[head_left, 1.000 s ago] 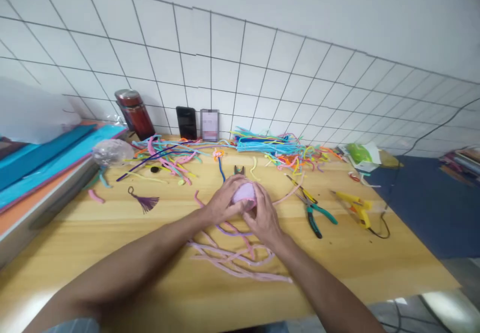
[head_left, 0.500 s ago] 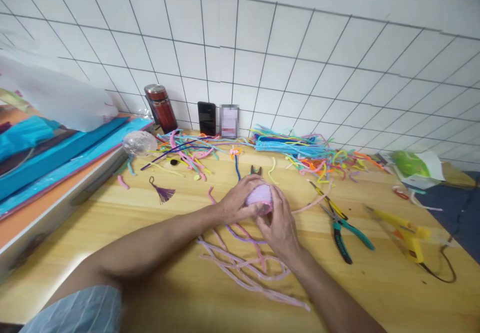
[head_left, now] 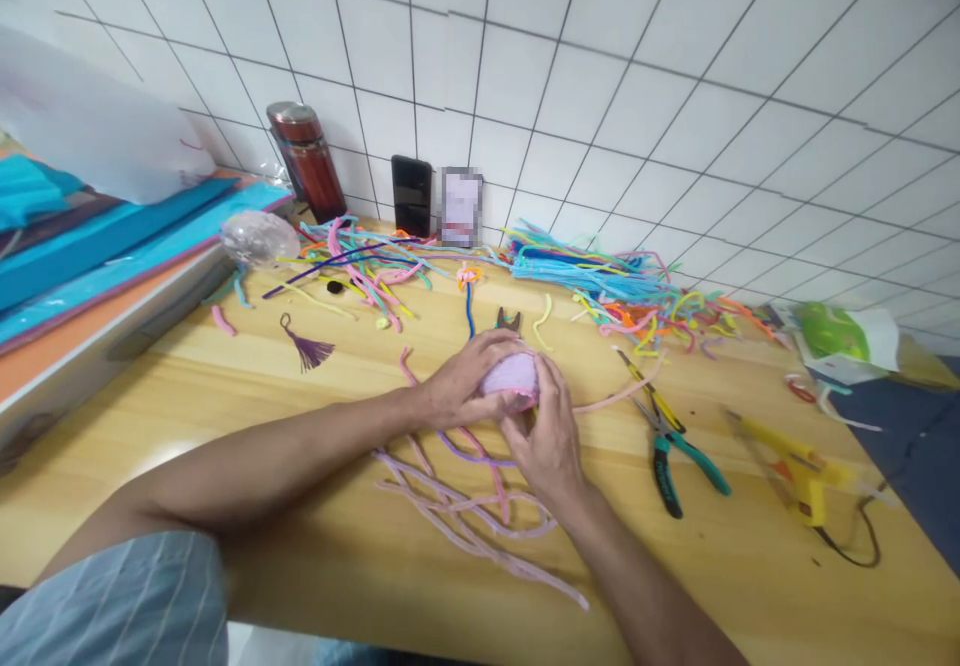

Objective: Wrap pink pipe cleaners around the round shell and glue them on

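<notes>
A rounded lilac piece (head_left: 510, 376) with a pink lower edge sits between both hands, above the middle of the surface (head_left: 315, 566); whether it also rests on the wood cannot be told. The left hand (head_left: 465, 376) curls over its left side, thumb along the pink edge, and the right hand (head_left: 551, 436) closes on the opposite side, so the fingers of both hold it. The right fingertips are partly hidden behind it.

It looks fuzzy and light — probably soft on the outside, with little tendency to slip. How firm it is inside does not show. The rounded flanks seem the best place to hold it, with gentle pressure to spare the pink edge.

Loose pink and lilac fuzzy strips (head_left: 555, 586) lie crossed just below the hands. Right of them are teal-handled pliers (head_left: 666, 476) and, farther out, a yellow glue gun (head_left: 810, 476). Off to the left lies a purple tassel (head_left: 309, 350).

Toward the wall there is a bundle of mostly blue strips (head_left: 585, 271) — then a black phone (head_left: 412, 196) propped upright, and a red-brown flask (head_left: 309, 166) left of it.
</notes>
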`<control>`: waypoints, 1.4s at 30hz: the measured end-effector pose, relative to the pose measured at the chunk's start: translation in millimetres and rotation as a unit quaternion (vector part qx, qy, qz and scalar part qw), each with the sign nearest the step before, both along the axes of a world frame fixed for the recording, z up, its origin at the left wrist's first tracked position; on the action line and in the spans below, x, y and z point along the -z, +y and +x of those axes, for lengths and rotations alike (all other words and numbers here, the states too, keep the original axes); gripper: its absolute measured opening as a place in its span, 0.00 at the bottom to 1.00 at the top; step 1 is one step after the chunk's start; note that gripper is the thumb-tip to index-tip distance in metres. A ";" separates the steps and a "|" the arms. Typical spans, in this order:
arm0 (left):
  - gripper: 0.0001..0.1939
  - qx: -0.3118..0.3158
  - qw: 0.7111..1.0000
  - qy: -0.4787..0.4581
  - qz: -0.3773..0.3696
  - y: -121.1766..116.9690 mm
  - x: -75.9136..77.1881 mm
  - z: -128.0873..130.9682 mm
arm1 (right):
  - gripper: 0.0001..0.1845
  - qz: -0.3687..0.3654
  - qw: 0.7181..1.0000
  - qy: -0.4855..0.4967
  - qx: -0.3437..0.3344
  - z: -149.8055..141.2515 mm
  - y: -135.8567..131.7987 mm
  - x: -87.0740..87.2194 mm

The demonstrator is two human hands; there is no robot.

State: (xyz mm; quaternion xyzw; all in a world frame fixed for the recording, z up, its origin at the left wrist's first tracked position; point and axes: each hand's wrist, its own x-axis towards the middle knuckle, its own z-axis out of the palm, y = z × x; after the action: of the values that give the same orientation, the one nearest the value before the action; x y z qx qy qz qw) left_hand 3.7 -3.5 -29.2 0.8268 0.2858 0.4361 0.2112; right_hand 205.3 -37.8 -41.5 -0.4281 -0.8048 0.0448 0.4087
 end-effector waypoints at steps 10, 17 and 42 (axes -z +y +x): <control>0.30 0.002 1.000 -0.006 0.017 0.2 -0.5 1.7 | 0.41 0.012 1.000 -0.007 0.001 2.0 1.0 1.1; 0.30 -0.017 1.000 0.001 0.007 -0.4 5.3 4.5 | 0.42 0.010 1.000 -0.015 0.011 3.5 -1.3 1.8; 0.30 0.002 0.998 0.038 0.042 9.6 4.5 -1.7 | 0.44 -0.021 1.000 -0.012 -0.010 2.9 -1.0 -1.4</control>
State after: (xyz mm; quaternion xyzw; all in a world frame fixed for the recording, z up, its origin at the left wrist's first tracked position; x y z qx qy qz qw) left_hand 2.0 6.0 -33.7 0.8517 0.2732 0.4154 0.1657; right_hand 208.2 -38.8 -40.1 -0.4293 -0.8125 0.0606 0.3896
